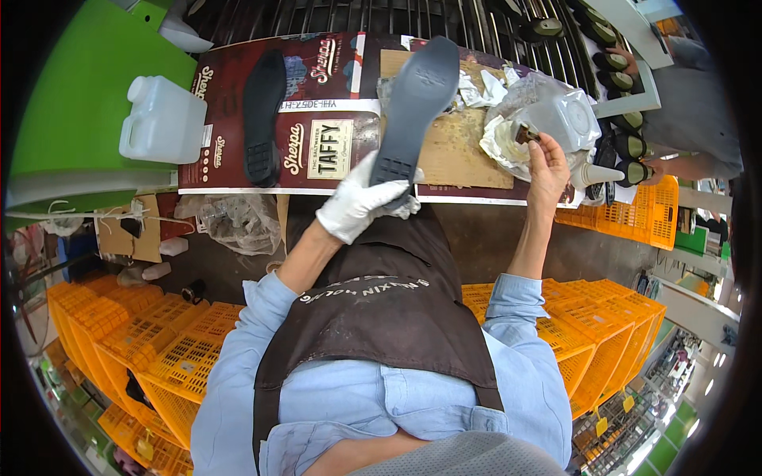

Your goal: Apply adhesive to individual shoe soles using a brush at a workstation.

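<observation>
My left hand (pixel 355 200), in a white glove, grips the heel end of a dark grey shoe sole (pixel 418 95). Its toe points away from me, over the board on the table. My bare right hand (pixel 548 170) pinches a small dark brown piece (pixel 525 135); its exact kind is too small to tell. That piece is above a plastic-lined dish (pixel 500 151) with whitish, crumpled sides. Left of the held sole, a second dark shoe sole (pixel 264 111) lies on the printed maroon cardboard (pixel 214 103), heel toward me.
A translucent jug (pixel 164 119) stands at left on a green surface. A clear plastic container (pixel 567 119) and white nozzle bottle (pixel 595 175) sit right. Metal rollers (pixel 309 17) run behind; shoes line the far right beside another person (pixel 690 111). Orange crates (pixel 190 349) flank me.
</observation>
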`<state>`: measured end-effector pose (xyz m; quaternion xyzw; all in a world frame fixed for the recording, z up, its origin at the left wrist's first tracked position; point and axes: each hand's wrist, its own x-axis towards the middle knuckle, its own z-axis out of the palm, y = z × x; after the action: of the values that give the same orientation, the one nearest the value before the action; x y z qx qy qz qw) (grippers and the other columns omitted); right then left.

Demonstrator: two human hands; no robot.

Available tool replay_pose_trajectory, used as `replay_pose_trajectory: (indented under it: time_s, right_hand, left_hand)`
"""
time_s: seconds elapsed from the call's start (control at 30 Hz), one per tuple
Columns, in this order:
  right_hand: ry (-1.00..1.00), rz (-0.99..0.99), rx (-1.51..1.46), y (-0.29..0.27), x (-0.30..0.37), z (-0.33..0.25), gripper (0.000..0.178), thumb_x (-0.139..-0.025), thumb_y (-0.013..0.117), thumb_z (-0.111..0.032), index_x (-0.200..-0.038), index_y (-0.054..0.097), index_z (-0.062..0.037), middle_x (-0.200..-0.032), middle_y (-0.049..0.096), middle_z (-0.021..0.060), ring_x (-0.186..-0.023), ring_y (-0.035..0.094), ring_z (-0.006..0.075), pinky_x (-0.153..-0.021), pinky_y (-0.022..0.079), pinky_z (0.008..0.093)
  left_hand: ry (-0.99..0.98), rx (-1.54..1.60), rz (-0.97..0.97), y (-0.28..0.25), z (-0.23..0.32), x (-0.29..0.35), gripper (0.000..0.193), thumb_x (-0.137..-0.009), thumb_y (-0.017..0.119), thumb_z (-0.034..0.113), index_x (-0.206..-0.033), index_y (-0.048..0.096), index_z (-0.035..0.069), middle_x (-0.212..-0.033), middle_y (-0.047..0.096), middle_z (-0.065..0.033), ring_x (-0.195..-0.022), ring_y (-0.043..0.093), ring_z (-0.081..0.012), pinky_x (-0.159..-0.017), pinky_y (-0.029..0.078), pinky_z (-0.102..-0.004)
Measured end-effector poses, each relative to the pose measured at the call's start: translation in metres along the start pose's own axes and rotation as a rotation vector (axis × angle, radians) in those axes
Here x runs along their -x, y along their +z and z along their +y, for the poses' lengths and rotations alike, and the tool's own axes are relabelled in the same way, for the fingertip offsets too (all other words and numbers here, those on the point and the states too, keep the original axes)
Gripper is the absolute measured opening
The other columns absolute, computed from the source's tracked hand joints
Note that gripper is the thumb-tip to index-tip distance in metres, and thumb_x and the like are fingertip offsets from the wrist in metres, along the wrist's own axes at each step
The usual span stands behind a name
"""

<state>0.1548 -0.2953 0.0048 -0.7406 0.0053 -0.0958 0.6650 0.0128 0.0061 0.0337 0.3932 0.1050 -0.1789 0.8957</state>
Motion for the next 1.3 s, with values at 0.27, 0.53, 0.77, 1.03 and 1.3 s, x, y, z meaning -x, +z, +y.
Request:
replay_pose_trajectory:
  time_s: [0.27,0.53,0.77,1.03,1.3]
  right_hand:
    - [-0.068,-0.26,-0.068,0.057,0.004,-0.037,0.024,-0.087,0.067,-0.003,-0.11,0.064,-0.0018,-0.085,0.062,-0.0008,-0.063,0.05,0.0032,-0.053,0.037,0.0175]
    - [-0.781,-0.493,0.621,0.127,0.0,-0.069,0.021,-0.082,0.068,-0.003,-0.103,0.065,-0.0055,-0.092,0.065,0.0103,-0.074,0.066,0.0267,-0.065,0.052,0.0339]
    - [-0.324,-0.606,0.453,0.112,0.013,-0.078,0.019,-0.082,0.071,-0.006,-0.1,0.071,-0.0007,-0.084,0.07,0.0076,-0.067,0.06,0.0094,-0.061,0.048,0.0239]
    - [-0.232,-0.508,0.44,0.113,-0.021,-0.067,0.022,-0.083,0.069,-0.013,-0.1,0.071,0.0004,-0.081,0.072,0.0102,-0.068,0.065,0.0124,-0.062,0.051,0.0274]
    - [-0.277,-0.534,0.464,0.119,-0.054,-0.059,0.021,-0.083,0.069,-0.013,-0.099,0.071,0.0,-0.083,0.071,0.0103,-0.07,0.066,0.0145,-0.066,0.051,0.0282]
  left_hand:
    - [-0.044,0.082,-0.052,-0.001,-0.022,-0.002,0.052,-0.088,0.066,0.008,-0.134,0.04,0.003,-0.12,0.058,-0.0145,-0.093,0.066,-0.0241,-0.077,0.057,-0.0327]
    - [-0.008,0.09,-0.14,0.004,-0.021,0.0,0.062,-0.084,0.067,0.004,-0.137,0.035,0.002,-0.127,0.053,-0.0158,-0.101,0.065,-0.0268,-0.083,0.057,-0.0346]
    - [0.006,0.092,-0.135,0.003,-0.025,-0.001,0.06,-0.083,0.07,0.006,-0.134,0.038,0.001,-0.123,0.054,-0.0145,-0.1,0.065,-0.0257,-0.082,0.057,-0.0336]
    - [0.007,0.147,-0.148,0.001,-0.022,0.003,0.061,-0.084,0.069,0.006,-0.136,0.037,0.002,-0.124,0.054,-0.0147,-0.098,0.065,-0.0245,-0.081,0.057,-0.0329]
    - [0.006,0.163,-0.137,-0.004,-0.02,0.009,0.063,-0.083,0.07,0.006,-0.136,0.037,0.001,-0.123,0.055,-0.0149,-0.097,0.065,-0.0239,-0.08,0.056,-0.0312]
